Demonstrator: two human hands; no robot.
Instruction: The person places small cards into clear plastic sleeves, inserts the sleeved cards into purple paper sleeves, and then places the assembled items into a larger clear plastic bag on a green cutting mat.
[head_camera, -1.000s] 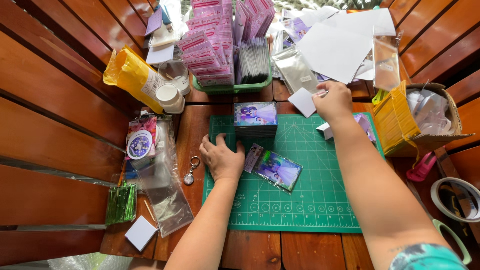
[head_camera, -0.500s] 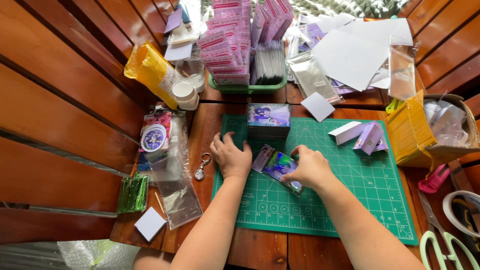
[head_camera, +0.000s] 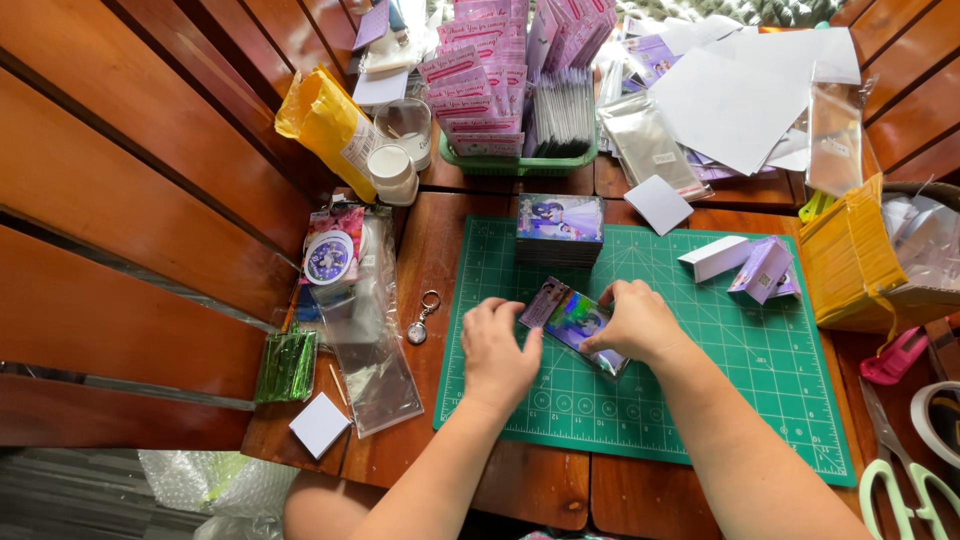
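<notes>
Green mat (head_camera: 700, 400) on wooden table: left hand (head_camera: 497, 357) and right hand (head_camera: 634, 322) pinch a sleeved card (head_camera: 575, 320) between their fingertips.

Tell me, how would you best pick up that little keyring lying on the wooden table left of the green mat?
Probably by the metal ring at the top of the keyring, coming straight down from above. It lies flat on the wooden table, with the round charm at its lower end, and the open loop offers an edge to pinch. The clear plastic sleeve lies close on its left, so the side toward the green mat looks freer.

Glossy photo cards (head_camera: 572, 318), fanned, flat – green mat (head_camera: 760, 380)
</notes>
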